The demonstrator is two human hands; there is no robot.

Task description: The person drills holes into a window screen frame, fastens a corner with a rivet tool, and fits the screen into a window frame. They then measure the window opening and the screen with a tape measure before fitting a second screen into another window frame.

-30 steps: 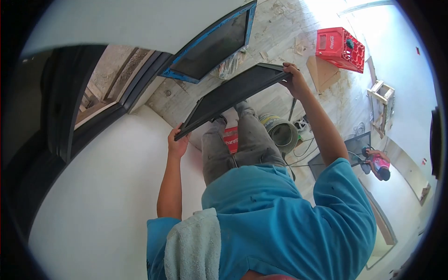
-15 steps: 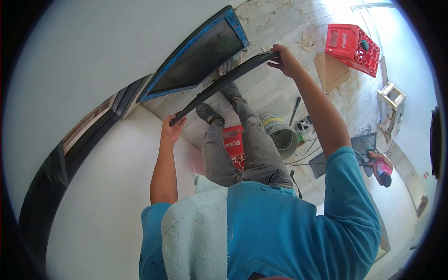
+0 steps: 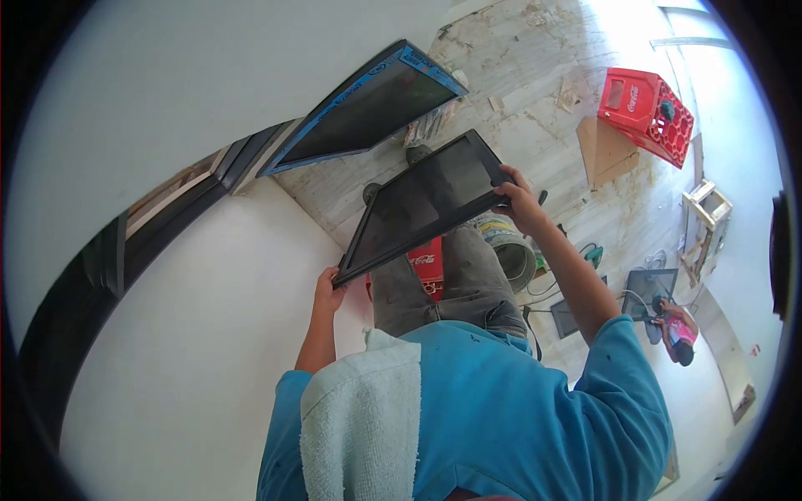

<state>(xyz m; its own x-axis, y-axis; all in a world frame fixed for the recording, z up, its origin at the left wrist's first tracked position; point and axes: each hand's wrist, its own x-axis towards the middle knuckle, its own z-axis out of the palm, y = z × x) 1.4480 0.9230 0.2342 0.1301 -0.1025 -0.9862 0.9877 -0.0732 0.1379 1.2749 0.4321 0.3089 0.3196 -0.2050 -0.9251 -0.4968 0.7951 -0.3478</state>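
Observation:
A black-framed glass window panel (image 3: 422, 200) is held up tilted in front of my legs, its dark glass facing me. My left hand (image 3: 328, 290) grips the near left corner of its frame. On the opposite side, my right hand (image 3: 520, 203) has its fingers wrapped round the frame's right edge. Beyond the panel, a similar dark window sash (image 3: 368, 113) edged with blue tape stands out from the wall opening. My shoes are partly hidden behind the held panel.
A red crate (image 3: 428, 263) is between my legs, beside a dirty bucket (image 3: 511, 257). Another red crate (image 3: 642, 113) stands by a piece of board (image 3: 603, 154) at the upper right. Cables cross the floor towards a person (image 3: 678, 330) working at another dark panel (image 3: 650, 288).
The panel has come down and closer to me, turning from nearly edge-on to show its glass face. Both hands moved with it, still gripping the frame.

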